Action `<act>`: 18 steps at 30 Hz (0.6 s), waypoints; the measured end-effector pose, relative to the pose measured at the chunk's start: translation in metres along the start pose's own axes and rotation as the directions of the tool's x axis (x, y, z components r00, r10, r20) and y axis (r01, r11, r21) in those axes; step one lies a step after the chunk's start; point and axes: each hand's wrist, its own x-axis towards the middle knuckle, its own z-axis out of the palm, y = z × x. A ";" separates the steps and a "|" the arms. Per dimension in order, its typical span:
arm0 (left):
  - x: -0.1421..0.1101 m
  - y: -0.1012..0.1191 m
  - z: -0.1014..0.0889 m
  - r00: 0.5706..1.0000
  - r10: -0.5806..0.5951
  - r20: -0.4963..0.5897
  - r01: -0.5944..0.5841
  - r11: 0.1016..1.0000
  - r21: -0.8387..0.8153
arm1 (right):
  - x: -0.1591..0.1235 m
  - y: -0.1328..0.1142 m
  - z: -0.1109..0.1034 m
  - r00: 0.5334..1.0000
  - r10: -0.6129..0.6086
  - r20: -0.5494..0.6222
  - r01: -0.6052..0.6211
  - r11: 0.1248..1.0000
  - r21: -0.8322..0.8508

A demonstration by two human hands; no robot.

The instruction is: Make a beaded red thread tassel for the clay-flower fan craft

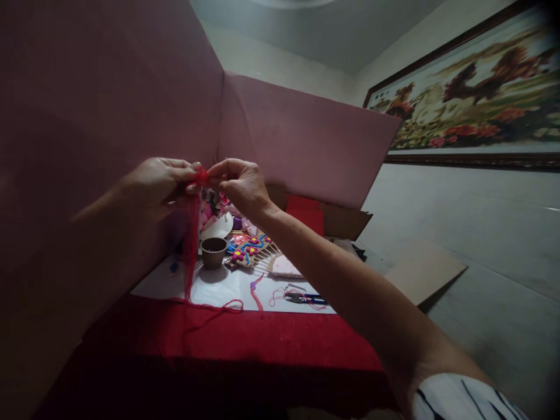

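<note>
Red thread (191,233), fine and wispy, hangs in a long, narrow bundle above the tabletop (271,341), its top bunched into a fuzzy tuft. The left hand (160,184) has its grip clamped on that tuft; the right hand (242,184) pinches its far side. A loose strand curls near the white sheet's (231,289) front edge.

One red skein (191,233), one cup (214,258), one painting (476,96)
</note>
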 end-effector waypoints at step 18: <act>0.005 -0.015 0.004 0.998 0.038 0.059 -0.032 0.994 -0.104 | -0.087 0.064 0.009 0.938 0.345 0.031 -0.344 0.938 -0.042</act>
